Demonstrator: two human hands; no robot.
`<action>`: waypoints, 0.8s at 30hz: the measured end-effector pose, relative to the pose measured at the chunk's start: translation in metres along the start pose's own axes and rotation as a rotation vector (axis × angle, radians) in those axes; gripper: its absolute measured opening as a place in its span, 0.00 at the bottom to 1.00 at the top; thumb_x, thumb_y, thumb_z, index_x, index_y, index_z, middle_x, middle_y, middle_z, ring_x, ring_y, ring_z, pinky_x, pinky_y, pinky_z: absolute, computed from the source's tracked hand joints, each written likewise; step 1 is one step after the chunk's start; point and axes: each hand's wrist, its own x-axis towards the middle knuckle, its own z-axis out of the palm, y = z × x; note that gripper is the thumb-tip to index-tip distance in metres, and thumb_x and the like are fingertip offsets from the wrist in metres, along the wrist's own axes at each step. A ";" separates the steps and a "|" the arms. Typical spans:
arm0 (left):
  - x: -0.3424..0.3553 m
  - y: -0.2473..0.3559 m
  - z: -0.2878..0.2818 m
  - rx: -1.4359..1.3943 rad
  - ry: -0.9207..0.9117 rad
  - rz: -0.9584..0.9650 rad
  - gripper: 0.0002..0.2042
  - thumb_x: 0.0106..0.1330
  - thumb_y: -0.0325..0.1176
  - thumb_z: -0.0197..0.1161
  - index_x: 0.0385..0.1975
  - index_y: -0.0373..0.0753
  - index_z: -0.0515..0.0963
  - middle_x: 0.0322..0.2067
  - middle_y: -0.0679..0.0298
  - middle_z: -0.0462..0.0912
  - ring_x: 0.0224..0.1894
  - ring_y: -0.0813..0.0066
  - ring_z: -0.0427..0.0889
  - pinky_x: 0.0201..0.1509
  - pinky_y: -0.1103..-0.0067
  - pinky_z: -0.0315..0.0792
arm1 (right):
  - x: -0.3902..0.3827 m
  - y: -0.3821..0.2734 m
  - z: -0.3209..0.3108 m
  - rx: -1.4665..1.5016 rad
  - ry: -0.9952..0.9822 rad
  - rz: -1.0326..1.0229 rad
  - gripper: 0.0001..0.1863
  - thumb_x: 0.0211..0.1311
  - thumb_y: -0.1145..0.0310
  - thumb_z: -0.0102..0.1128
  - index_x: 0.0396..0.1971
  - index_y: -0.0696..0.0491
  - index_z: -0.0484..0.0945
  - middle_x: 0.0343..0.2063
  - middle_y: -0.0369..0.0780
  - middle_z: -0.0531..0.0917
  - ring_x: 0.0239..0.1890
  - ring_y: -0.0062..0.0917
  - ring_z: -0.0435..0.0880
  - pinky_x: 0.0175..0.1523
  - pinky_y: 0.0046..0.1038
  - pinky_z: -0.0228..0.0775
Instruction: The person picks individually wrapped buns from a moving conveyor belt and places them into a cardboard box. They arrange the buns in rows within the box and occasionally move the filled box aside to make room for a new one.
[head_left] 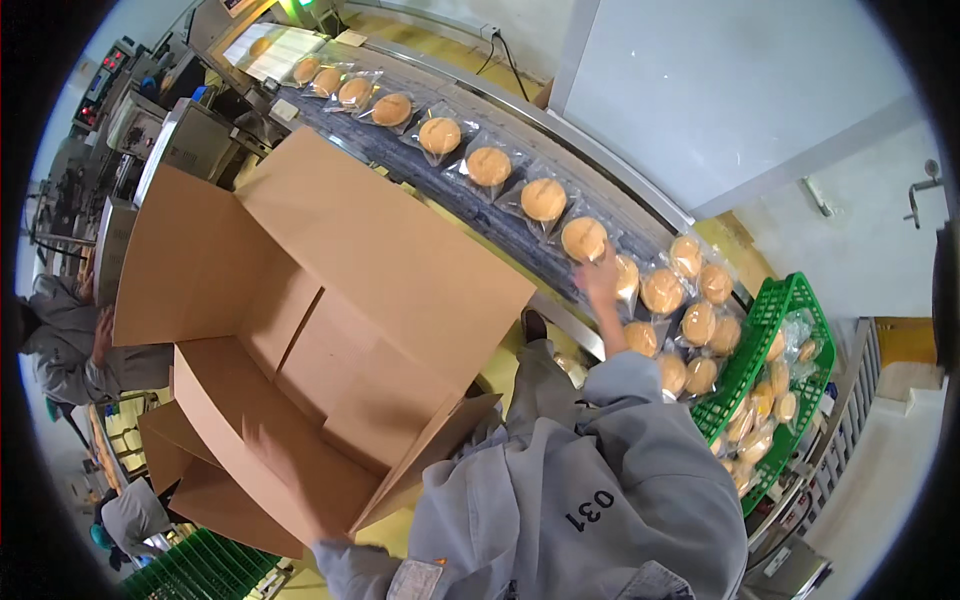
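Note:
My right hand point(600, 278) reaches over the conveyor belt point(395, 150), its fingers stretched out at the near edge of a round bun in a clear bag point(583, 238). They seem to touch the bag, and no firm grip shows. Blurred by motion, my left hand point(275, 458) is over the near left wall of a large open cardboard box point(370, 340). Its fingers look apart, with nothing seen in them. The box's flaps stand spread, and bare cardboard shows inside. More bagged buns point(488, 167) lie in a row along the belt, and several cluster point(698, 322) at its right end.
A green crate point(790, 300) with bagged buns stands at the belt's right end. Another cardboard box point(190, 465) sits left of the large one, above a green crate point(205, 565). A person in grey point(75, 335) is at the far left, near machinery. A white panel point(735, 90) stands behind the belt.

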 end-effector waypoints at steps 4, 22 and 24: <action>0.030 0.139 0.243 0.266 -0.480 0.536 0.16 0.58 0.31 0.49 0.47 0.38 0.69 0.49 0.54 0.70 0.52 0.59 0.66 0.56 0.68 0.60 | 0.005 0.020 -0.045 -0.554 -0.416 -0.052 0.38 0.44 0.60 0.66 0.55 0.54 0.58 0.17 0.44 0.77 0.11 0.28 0.75 0.18 0.28 0.69; 0.035 0.218 0.459 0.260 -1.399 0.815 0.12 0.62 0.37 0.51 0.26 0.36 0.77 0.19 0.62 0.76 0.29 0.69 0.77 0.33 0.75 0.70 | 0.060 0.050 0.001 -0.967 0.084 -0.328 0.24 0.56 0.56 0.52 0.17 0.65 0.74 0.14 0.49 0.77 0.15 0.41 0.76 0.28 0.39 0.67; 0.052 0.270 0.397 -0.054 -1.618 0.424 0.14 0.63 0.36 0.49 0.24 0.33 0.76 0.18 0.64 0.77 0.29 0.72 0.77 0.34 0.77 0.69 | 0.078 0.062 0.003 -0.995 0.139 -0.441 0.22 0.56 0.59 0.53 0.16 0.65 0.73 0.12 0.47 0.76 0.14 0.36 0.77 0.25 0.36 0.68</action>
